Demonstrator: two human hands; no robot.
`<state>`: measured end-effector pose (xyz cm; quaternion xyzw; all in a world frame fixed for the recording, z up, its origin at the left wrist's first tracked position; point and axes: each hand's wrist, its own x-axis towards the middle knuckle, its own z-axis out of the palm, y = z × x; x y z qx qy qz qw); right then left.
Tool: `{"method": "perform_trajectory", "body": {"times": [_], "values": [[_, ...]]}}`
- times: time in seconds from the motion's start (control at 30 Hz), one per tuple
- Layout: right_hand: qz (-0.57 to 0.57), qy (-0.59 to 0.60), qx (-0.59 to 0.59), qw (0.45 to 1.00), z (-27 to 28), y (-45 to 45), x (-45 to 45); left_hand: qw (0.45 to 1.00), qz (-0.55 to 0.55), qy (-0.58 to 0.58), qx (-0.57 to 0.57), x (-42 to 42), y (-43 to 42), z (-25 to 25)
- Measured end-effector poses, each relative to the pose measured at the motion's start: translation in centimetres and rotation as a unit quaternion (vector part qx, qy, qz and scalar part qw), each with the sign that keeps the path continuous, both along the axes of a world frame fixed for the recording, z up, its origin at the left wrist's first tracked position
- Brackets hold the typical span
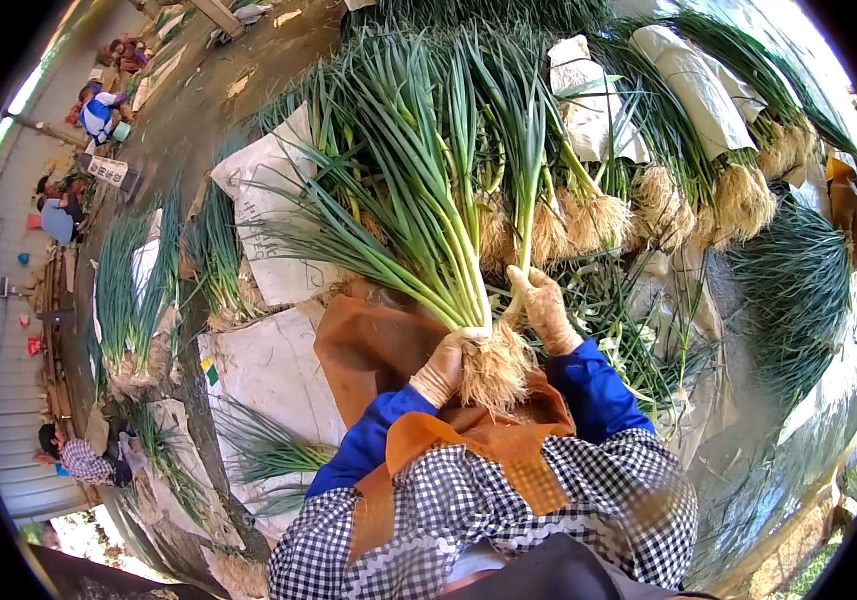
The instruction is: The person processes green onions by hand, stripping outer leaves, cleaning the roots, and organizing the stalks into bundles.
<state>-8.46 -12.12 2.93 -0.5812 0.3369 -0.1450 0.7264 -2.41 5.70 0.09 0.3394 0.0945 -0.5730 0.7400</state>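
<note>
A bunch of long green onions [454, 235] with pale stems and bushy tan roots leans up and left over my lap. My left hand [439, 372] is wrapped round its white stems just above the roots. To the right, my right hand [546, 308] is closed round the lower stem of another green onion [527, 190], whose leaves point away from me. Its root end is partly hidden beside the bunch's roots. Both hands look gloved, with blue sleeves above them. An orange-brown apron [359, 350] covers my lap.
Tied onion bundles [744, 200] with white wrappings lie in a row ahead. More onions lie on the right [794, 290] and left [134, 300]. White sacks [274, 370] cover the ground at left. Several people, one in a checkered top [86, 462], sit along the far left.
</note>
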Motion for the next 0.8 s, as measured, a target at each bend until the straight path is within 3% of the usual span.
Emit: {"method": "perform_trajectory", "body": {"times": [0.03, 0.07, 0.13, 0.2, 0.3, 0.33, 0.4, 0.47, 0.5, 0.53, 0.57, 0.67, 0.7, 0.73, 0.77, 0.8], "values": [[-0.015, 0.041, -0.143, 0.989, 2.5, 0.0, -0.1, 0.999, -0.021, 0.021, 0.013, -0.2, -0.6, 1.4], [0.045, 0.148, -0.342, 0.927, 5.3, -0.2, -0.2, 0.998, -0.044, 0.043, 0.028, -0.5, -1.1, 2.6], [0.118, 0.168, -0.512, 0.834, 5.0, -0.1, 0.5, 0.996, -0.063, 0.056, 0.030, -0.4, -1.3, 2.2], [0.124, 0.056, -0.507, 0.851, 3.3, 0.3, 0.9, 0.998, -0.051, 0.045, -0.005, -0.2, -0.6, -0.4], [0.154, 0.038, -0.519, 0.840, 2.5, 0.0, 0.5, 0.997, -0.062, 0.048, -0.018, -0.4, -0.2, 0.9], [0.081, -0.027, -0.276, 0.957, 2.0, 0.8, 0.2, 0.995, -0.071, 0.064, -0.027, -0.5, 0.0, 0.9], [0.047, -0.050, 0.017, 0.998, -0.2, 0.4, 0.5, 0.994, -0.078, 0.047, -0.056, -0.7, -0.7, 3.6], [0.037, -0.024, 0.063, 0.997, 0.2, 0.5, 0.7, 0.995, -0.074, 0.031, -0.051, -0.7, -0.8, 4.2], [0.028, 0.006, -0.244, 0.969, 0.3, 0.7, 0.7, 0.994, -0.082, 0.045, -0.055, -0.6, -0.8, 2.8], [0.017, 0.034, -0.527, 0.849, 0.3, 0.8, 0.8, 0.992, -0.091, 0.059, -0.059, -0.6, -0.7, 1.4], [-0.033, -0.009, -0.612, 0.790, 0.0, 0.6, 1.3, 0.994, -0.069, 0.075, -0.039, -0.8, -0.9, 0.8], [0.023, -0.029, -0.659, 0.751, 1.0, 0.5, -0.4, 0.994, -0.045, 0.096, -0.035, -0.5, -1.1, 1.0], [0.127, -0.051, -0.658, 0.741, 2.4, 0.6, -2.1, 0.996, -0.027, 0.078, -0.015, -0.3, -1.1, 1.5], [0.136, -0.090, -0.697, 0.698, 3.9, 1.5, -3.3, 0.998, -0.009, 0.063, 0.006, -0.3, -1.1, 1.7], [0.235, -0.107, -0.663, 0.703, 2.9, 1.7, -5.5, 0.999, 0.020, 0.042, 0.000, -0.2, -1.6, 1.3], [0.224, -0.188, -0.614, 0.733, 2.0, 1.7, -7.2, 0.998, 0.010, 0.066, -0.016, 0.1, -1.3, 1.0]]}}
